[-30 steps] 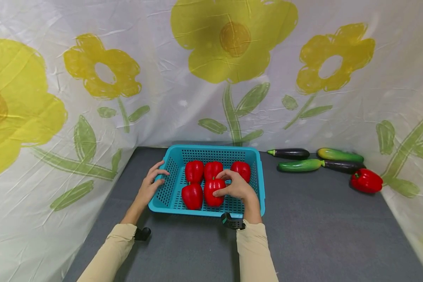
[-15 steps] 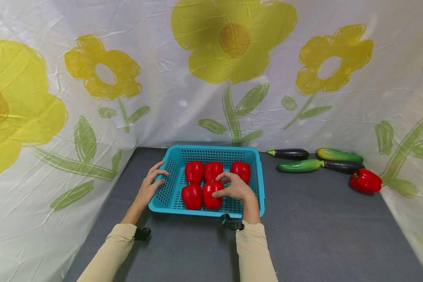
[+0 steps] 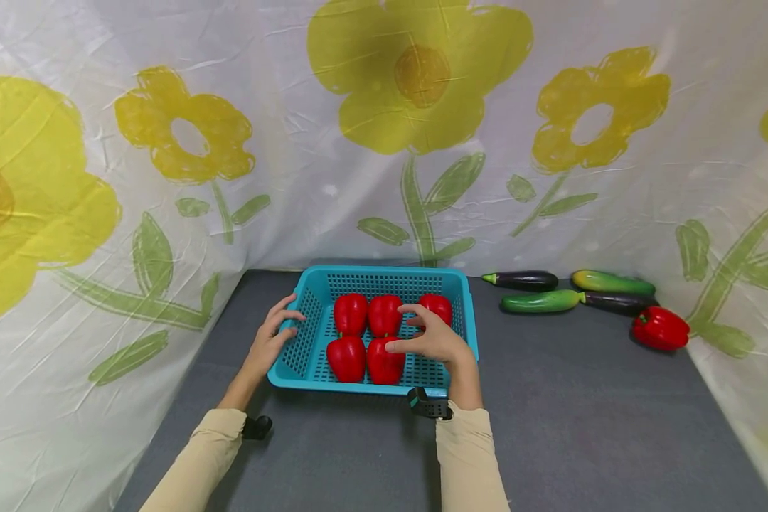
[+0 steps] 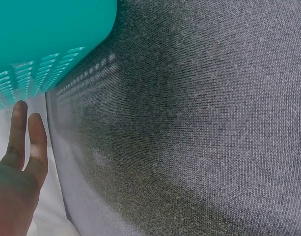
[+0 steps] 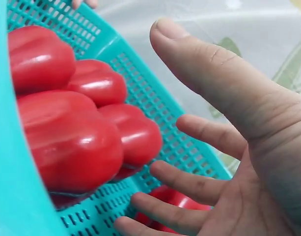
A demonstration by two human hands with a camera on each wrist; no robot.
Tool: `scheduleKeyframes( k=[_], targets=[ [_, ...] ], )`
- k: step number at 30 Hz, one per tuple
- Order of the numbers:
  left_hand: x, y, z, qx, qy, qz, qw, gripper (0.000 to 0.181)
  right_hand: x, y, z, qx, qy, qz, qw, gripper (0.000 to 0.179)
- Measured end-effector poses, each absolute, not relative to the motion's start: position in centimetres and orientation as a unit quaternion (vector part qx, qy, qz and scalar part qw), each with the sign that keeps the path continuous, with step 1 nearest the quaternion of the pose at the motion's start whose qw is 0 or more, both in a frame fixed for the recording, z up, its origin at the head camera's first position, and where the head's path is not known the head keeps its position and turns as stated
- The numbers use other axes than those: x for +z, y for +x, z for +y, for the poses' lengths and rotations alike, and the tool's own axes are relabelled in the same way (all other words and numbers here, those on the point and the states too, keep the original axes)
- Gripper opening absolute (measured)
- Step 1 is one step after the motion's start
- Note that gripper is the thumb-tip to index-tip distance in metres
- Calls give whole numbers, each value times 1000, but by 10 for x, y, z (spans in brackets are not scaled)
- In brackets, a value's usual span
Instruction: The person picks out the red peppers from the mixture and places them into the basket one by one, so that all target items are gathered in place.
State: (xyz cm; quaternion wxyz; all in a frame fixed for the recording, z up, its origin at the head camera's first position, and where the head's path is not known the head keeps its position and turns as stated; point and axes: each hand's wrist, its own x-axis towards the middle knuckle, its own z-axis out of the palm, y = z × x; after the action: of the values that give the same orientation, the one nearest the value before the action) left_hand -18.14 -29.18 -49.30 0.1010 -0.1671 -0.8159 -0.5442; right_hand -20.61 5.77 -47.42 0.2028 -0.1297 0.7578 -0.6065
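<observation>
A teal plastic basket [image 3: 374,388] stands on the dark table with several red bell peppers in it, including a front left one [image 3: 346,359] and a front right one [image 3: 385,361]. My left hand [image 3: 271,341] holds the basket's left side, thumb and a finger over the rim; two fingers lie along the outside in the left wrist view. Above the right part of the basket hovers my right hand [image 3: 438,340], its fingers spread with nothing between them. The right wrist view shows it apart from the nearest bell pepper [image 5: 67,142]. The hand partly covers the back right bell pepper [image 3: 436,307].
Right of the basket, along the back, lie two eggplants [image 3: 526,280] [image 3: 617,302] and two green, zucchini-like vegetables [image 3: 540,302] [image 3: 614,282]. Another red bell pepper [image 3: 660,328] lies at the far right. A flower-print curtain [image 3: 333,192] hangs behind the table.
My right hand has let go of the front right bell pepper, which now sits slightly lower and left, and has drawn away rightward with its fingers opening. The left hand has stayed put.
</observation>
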Motion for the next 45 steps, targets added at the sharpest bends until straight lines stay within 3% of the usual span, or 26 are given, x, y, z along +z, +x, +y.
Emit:
scheduleKeyframes(
  k=[5, 13, 26, 45],
  targets=[
    [-492, -180, -292, -543, -164, -817, 101, 18, -468, -204, 64, -616, -132, 751, 200, 75],
    [-526, -194, -308, -531, -158, -825, 109, 21, -459, -199, 77, -621, -147, 751, 171, 58],
    [-528, -193, -309, -536, -162, -821, 111, 21, -458, -193, 95, -657, -144, 731, 113, 32],
    [-526, -196, -306, -534, -166, -822, 114, 21, -453, -185, 122, -696, -155, 695, 87, 30]
  ],
)
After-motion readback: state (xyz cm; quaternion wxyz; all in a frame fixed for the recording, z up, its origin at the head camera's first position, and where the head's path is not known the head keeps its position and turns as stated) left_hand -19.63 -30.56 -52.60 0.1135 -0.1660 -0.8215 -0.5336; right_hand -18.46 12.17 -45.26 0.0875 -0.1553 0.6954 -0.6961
